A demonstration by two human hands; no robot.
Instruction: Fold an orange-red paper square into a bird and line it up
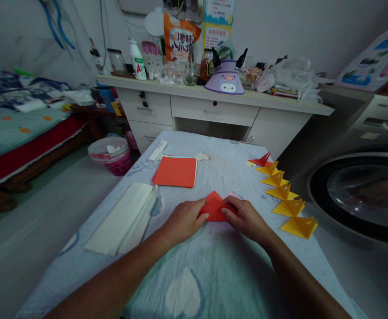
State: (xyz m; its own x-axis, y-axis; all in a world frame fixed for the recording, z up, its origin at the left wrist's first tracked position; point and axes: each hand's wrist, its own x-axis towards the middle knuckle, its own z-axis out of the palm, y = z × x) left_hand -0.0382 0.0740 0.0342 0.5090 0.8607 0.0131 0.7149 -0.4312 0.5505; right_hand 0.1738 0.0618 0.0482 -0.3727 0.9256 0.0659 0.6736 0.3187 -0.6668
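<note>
Between my two hands is a folded piece of red-orange paper (pixel 215 207), its peak pointing away from me, just above or on the cloth. My left hand (pixel 188 218) pinches its left edge with thumb and fingers. On the right edge, my right hand (pixel 242 215) grips it the same way. A bit of pink (pixel 233 195) shows behind my right fingers. Beyond my left hand lies a stack of square red-orange paper (pixel 176 171). Along the right edge runs a row of folded paper figures, several yellow (pixel 289 207) and one red (pixel 262 160) at the far end.
A pale folded cloth or paper (pixel 122 219) lies on the left of the cloth-covered table (pixel 227 266). A small white box (pixel 157 151) sits beyond it. A cluttered white desk (pixel 194 106) stands behind, a washing machine (pixel 363 146) at right, a pink bin (pixel 119 164) at left.
</note>
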